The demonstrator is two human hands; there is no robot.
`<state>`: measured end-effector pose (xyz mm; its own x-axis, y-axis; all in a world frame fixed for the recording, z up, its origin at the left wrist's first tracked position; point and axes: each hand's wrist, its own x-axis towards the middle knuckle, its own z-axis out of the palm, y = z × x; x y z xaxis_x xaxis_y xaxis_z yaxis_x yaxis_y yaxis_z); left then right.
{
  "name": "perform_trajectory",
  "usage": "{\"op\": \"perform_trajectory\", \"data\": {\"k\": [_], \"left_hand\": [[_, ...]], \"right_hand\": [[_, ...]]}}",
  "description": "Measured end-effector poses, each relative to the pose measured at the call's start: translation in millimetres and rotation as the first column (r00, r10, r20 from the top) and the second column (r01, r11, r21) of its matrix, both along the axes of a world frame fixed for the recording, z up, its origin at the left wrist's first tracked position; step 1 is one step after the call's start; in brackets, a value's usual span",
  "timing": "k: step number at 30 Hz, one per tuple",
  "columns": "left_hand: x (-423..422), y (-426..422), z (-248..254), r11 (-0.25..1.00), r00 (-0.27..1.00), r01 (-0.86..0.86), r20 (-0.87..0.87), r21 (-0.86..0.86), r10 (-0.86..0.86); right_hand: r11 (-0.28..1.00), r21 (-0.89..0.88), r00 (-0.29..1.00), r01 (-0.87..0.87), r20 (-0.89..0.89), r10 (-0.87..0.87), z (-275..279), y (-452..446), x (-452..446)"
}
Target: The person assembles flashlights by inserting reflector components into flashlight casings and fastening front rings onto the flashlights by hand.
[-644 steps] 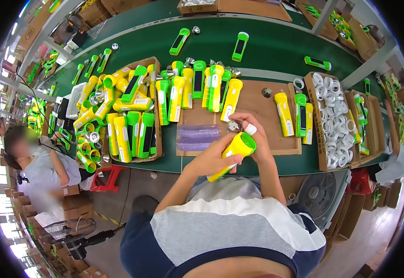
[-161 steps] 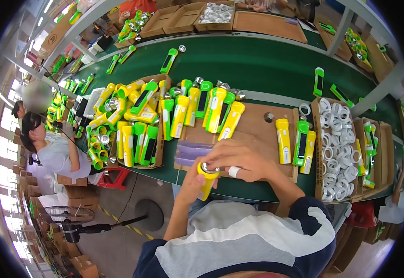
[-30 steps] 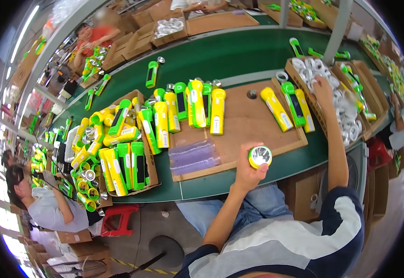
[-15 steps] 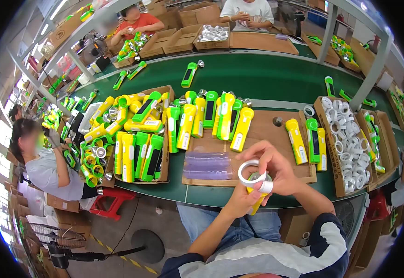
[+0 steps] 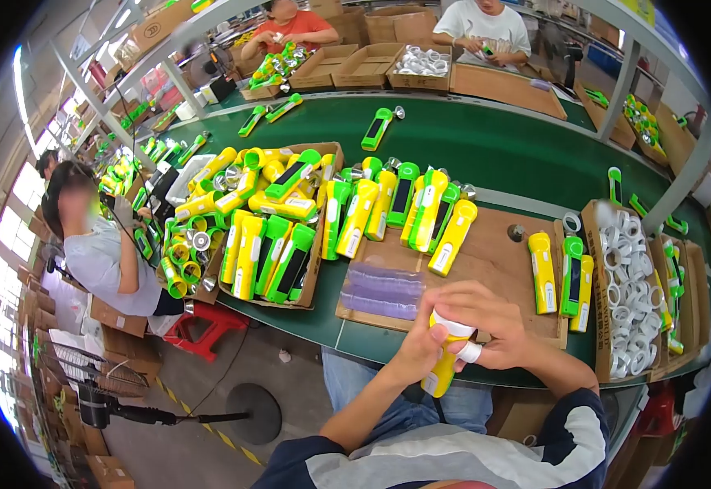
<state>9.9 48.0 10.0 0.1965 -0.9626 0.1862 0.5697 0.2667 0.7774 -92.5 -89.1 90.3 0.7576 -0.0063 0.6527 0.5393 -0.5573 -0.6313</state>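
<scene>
My left hand is wrapped round a yellow flashlight, held over the table's front edge with its head up. A white ring sits on the flashlight's head. My right hand closes over the ring from above and the right, with white tape on one finger. Behind my hands is a brown board with purple strips at its left. Several yellow and green flashlights stand or lean along the board's back left; a few more are at its right.
A carton of white rings stands at the right, and a carton of flashlights at the left. Behind runs a green belt carrying a few flashlights. Co-workers sit across it and at the left. A fan stands lower left.
The white ring, brought from the right carton by my right hand, has moved from beside the flashlight's head onto it. My right hand now covers it. The view has shifted.
</scene>
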Motion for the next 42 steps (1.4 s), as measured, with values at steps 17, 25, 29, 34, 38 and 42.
{"op": "perform_trajectory", "data": {"k": [17, 25, 29, 34, 38, 42], "left_hand": [[-11.5, 4.5, 23.1, 0.912, 0.928, 0.373, -0.073, 0.170, -0.366], [-24.7, 9.6, 8.4, 0.847, 0.869, 0.471, 0.036, 0.246, -0.493], [-44.7, 12.4, 2.0, 0.628, 0.526, 0.776, -0.481, -0.067, -0.701], [-8.4, 0.6, 22.0, 0.857, 0.332, -0.487, 0.943, 0.167, 0.005], [-1.8, 21.5, 52.1, 0.899, 0.805, -0.008, 0.537, 0.438, -0.254], [-16.1, 21.0, 24.2, 0.768, 0.785, 0.619, -0.085, 0.166, -0.614]], "right_hand": [[0.994, 0.078, 0.996, -0.072, 0.048, 0.069, 2.6, -31.9, -13.9], [0.941, 0.102, 0.925, -0.323, -0.177, 0.337, 29.4, -30.4, -23.6], [0.777, -0.047, 0.778, -0.627, -0.004, 0.628, 35.9, -36.3, -7.9], [0.914, 0.125, 0.701, 0.386, -0.684, -0.202, -11.0, -34.7, 3.4], [0.991, 0.131, 0.881, -0.016, -0.468, 0.076, 9.4, -34.1, 5.1], [0.808, 0.391, 0.836, -0.442, -0.148, 0.529, 3.2, -24.5, -9.9]]}}
